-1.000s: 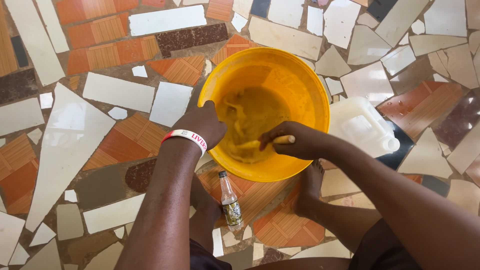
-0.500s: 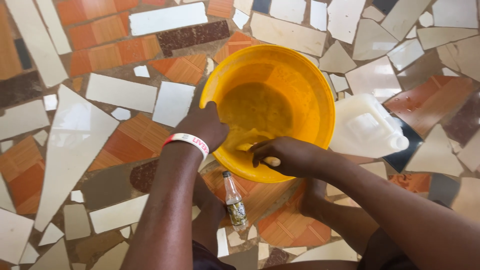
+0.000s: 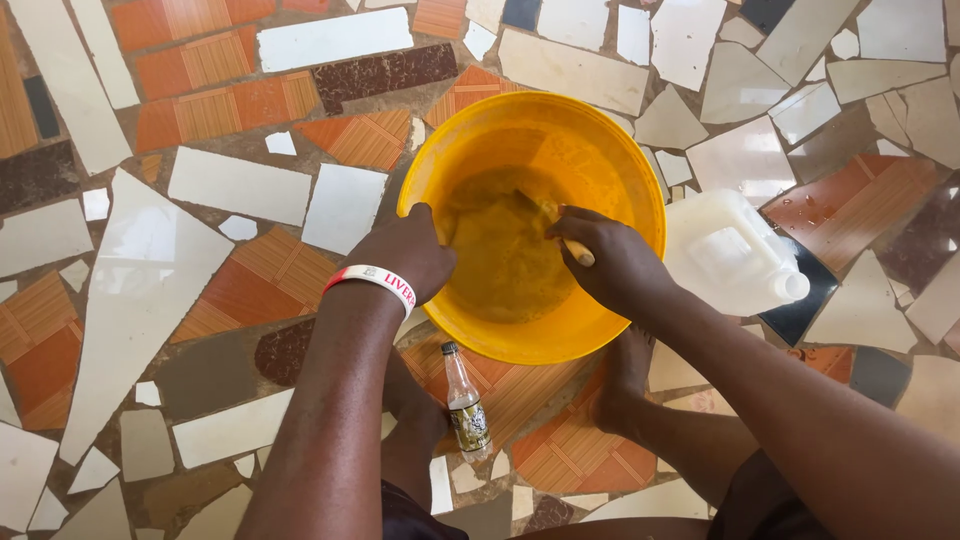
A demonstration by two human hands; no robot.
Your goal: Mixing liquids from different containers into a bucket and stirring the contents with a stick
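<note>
Looking down, I see the yellow basin (image 3: 610, 330) standing on the floor of broken tiles (image 3: 240, 185), and I take it as my landmark. My left hand (image 3: 405, 255) is closed on its near-left rim. My right hand (image 3: 610, 265) is inside it, clamped on a stick (image 3: 560, 225) that dips into the yellowish mixture (image 3: 500, 255). A white jerrycan (image 3: 730, 250) lies just right of the basin. A small glass bottle (image 3: 465, 405) stands just below it, between my two bare feet.
</note>
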